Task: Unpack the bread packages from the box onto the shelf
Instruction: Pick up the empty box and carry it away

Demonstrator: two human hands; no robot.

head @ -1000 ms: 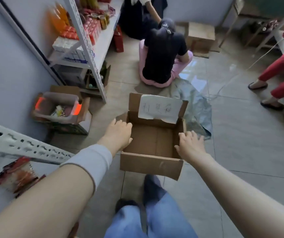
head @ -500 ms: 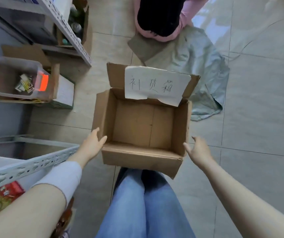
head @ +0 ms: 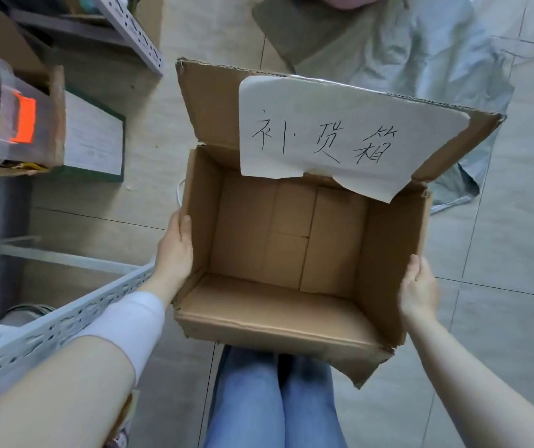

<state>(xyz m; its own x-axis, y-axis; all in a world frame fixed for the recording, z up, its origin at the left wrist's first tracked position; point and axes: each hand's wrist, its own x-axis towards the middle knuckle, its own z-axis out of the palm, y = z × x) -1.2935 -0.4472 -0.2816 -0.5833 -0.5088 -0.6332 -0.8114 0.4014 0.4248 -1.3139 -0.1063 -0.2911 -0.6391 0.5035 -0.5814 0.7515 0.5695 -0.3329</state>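
Head view, steeply downward, seemingly close.

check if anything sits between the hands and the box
Nothing visible does. The left hand is flat against the box's left wall and the right hand grips its right wall, so both already touch it. The box looks empty; no bread packages show inside.

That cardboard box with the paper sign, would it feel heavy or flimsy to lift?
Probably light: the cardboard box looks empty inside. Likely a bit floppy, since its near edge is torn and bent. The left hand and right hand press opposite walls, which may bow.
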